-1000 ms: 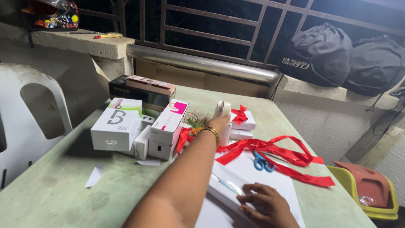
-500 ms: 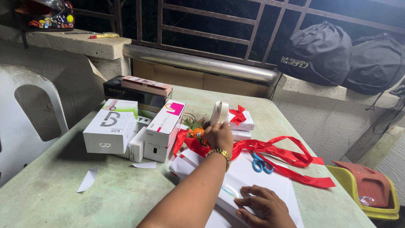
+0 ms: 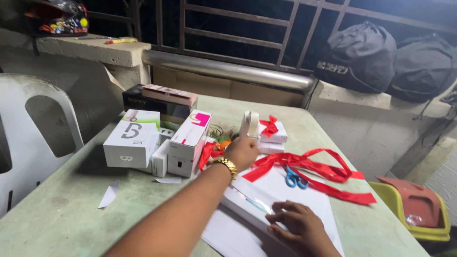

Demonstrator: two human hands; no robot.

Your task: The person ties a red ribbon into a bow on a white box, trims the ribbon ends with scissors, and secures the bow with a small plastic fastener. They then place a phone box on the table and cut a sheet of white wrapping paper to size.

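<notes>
The left hand (image 3: 242,153) is reaching across the desk (image 3: 62,214) with its fingers curled around a roll of clear tape (image 3: 250,124), which is standing upright just behind the knuckles; a gold bracelet (image 3: 226,165) is circling that wrist. The right hand (image 3: 296,224) is lying flat, fingers spread, pressing down on a parcel wrapped in white paper (image 3: 266,195).

Taking that white parcel as the landmark: a long red ribbon (image 3: 314,172) is trailing over its far edge and off to its right, and blue-handled scissors (image 3: 295,178) are lying on the parcel's paper, touching the ribbon. Just beyond the parcel, past the tape roll, a small white gift with a red bow (image 3: 272,132) is sitting. To the parcel's left, several white product boxes (image 3: 157,143) are standing close together, with a dark box (image 3: 159,101) behind them. A scrap of white paper (image 3: 108,195) is lying well to the parcel's left. A white plastic chair (image 3: 33,138) is standing beyond the desk's left edge.
</notes>
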